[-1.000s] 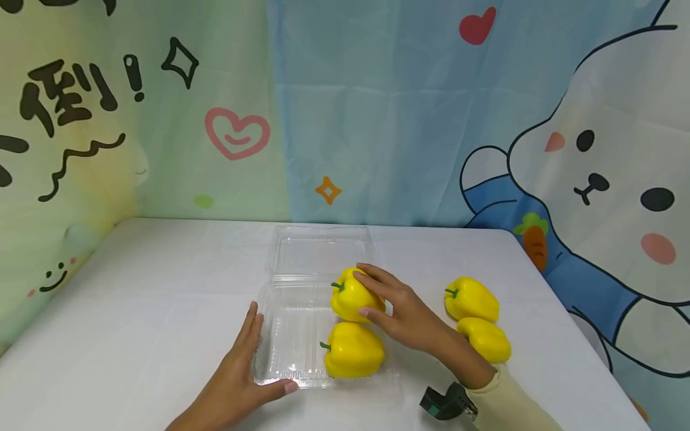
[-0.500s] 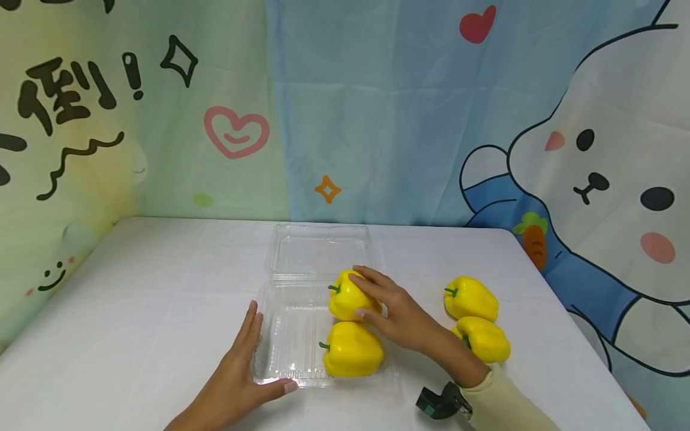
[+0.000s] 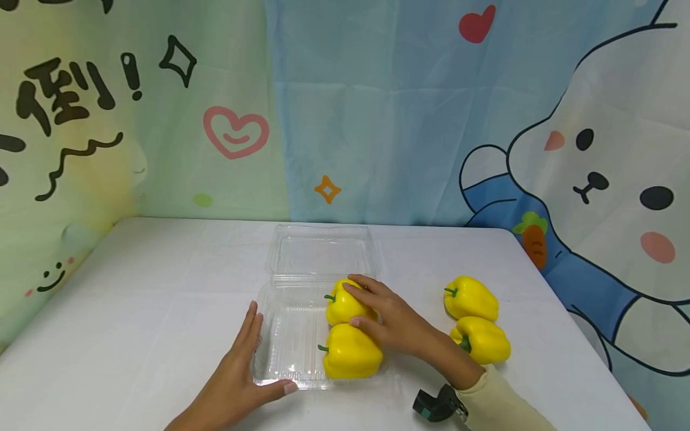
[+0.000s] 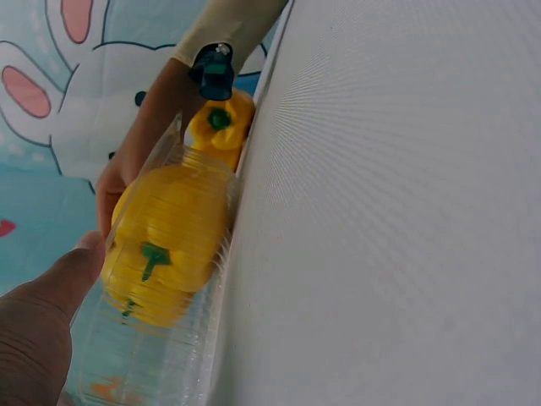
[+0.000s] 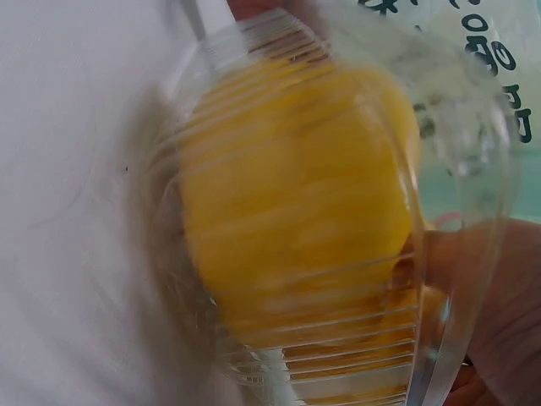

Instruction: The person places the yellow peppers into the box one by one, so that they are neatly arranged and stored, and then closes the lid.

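A clear plastic clamshell box lies with its lid folded back. In its right half sits a yellow bell pepper, stem pointing left. Just behind it my right hand grips another yellow bell pepper, fingers over its top and far side, thumb near its front. The two peppers lie against each other in the head view. At the box's left side my left hand keeps its fingers straight along the wall, thumb by the front corner. Through the clear wall the peppers show in the left wrist view.
To the right on the white table lie two more yellow bell peppers, one close behind the other; my right forearm passes just left of them. A dark wrist camera hangs at the right cuff. A printed cloth stands behind the table.
My right hand has moved slightly left and towards me with the rear pepper, bringing it lower into the box. The left hand has stayed in place.
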Available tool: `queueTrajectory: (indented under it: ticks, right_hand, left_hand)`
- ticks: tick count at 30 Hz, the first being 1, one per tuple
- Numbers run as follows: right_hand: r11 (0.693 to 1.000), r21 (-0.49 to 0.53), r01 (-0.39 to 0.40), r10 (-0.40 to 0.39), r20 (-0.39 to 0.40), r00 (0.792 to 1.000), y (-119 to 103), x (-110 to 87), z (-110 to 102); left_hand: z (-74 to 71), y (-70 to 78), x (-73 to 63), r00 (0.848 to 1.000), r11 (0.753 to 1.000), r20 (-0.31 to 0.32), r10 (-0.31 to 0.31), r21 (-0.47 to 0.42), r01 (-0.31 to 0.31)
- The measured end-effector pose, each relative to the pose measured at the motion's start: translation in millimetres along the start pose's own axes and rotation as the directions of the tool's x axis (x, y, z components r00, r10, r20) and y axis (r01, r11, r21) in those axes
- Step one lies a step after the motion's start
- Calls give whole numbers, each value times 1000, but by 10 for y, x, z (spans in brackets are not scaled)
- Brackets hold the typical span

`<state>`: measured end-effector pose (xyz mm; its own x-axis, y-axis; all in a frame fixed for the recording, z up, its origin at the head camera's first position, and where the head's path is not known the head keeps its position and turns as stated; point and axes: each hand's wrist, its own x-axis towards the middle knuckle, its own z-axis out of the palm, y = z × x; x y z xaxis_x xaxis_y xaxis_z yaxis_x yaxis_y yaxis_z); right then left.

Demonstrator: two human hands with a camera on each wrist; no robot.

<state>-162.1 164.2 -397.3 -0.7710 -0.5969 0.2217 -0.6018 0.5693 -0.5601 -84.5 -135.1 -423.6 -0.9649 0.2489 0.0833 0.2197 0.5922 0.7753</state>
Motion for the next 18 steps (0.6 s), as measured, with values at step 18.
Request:
queueTrajectory:
  ticks: [18]
  right_hand:
    - [999, 26, 20, -19, -28, 999, 9, 10, 26]
  left_hand:
    - [-1, 14, -3, 1000, 1000, 8, -21, -2, 22]
